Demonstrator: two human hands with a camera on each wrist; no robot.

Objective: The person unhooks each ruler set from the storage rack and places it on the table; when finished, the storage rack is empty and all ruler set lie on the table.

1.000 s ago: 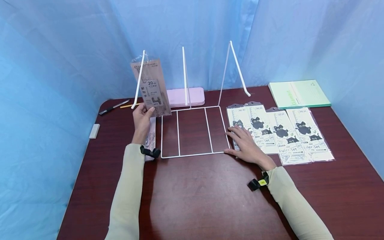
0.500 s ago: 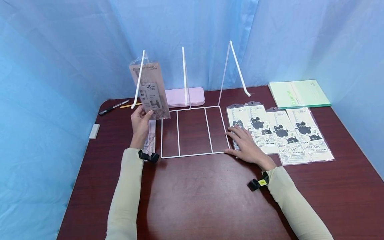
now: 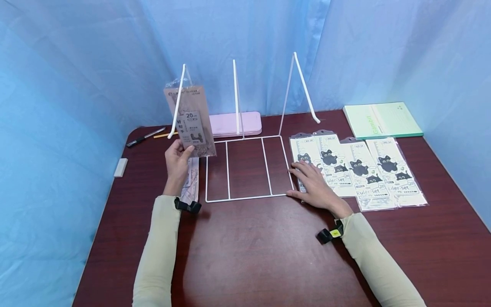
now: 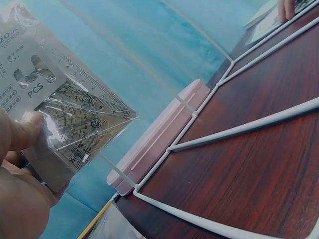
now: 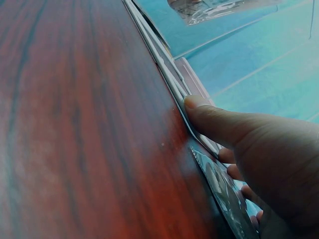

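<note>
My left hand [image 3: 178, 161] pinches the lower edge of a clear-wrapped ruler set [image 3: 193, 121], thumb in front. The pack stands upright at the left arm of a white wire display rack [image 3: 236, 98]; that arm crosses in front of its card, and its clear top overlaps the arm. In the left wrist view a protractor and a set square show through the wrap. My right hand [image 3: 312, 185] rests at the rack base's right side, thumb [image 5: 199, 103] on the front corner wire, fingers spread over a cat-printed ruler set [image 3: 304, 147].
More cat-printed ruler sets [image 3: 397, 170] lie right of the rack, before a green notebook [image 3: 383, 119]. A pink pencil case [image 3: 249, 123] lies behind the base. Leftward are a pen [image 3: 145, 137], a yellow pencil [image 3: 166, 134], an eraser [image 3: 120, 167] and another pack [image 3: 193, 183] on the table.
My left hand has brought the ruler set lower and slightly left along the rack's left arm. My right hand and the rack have stayed put.
</note>
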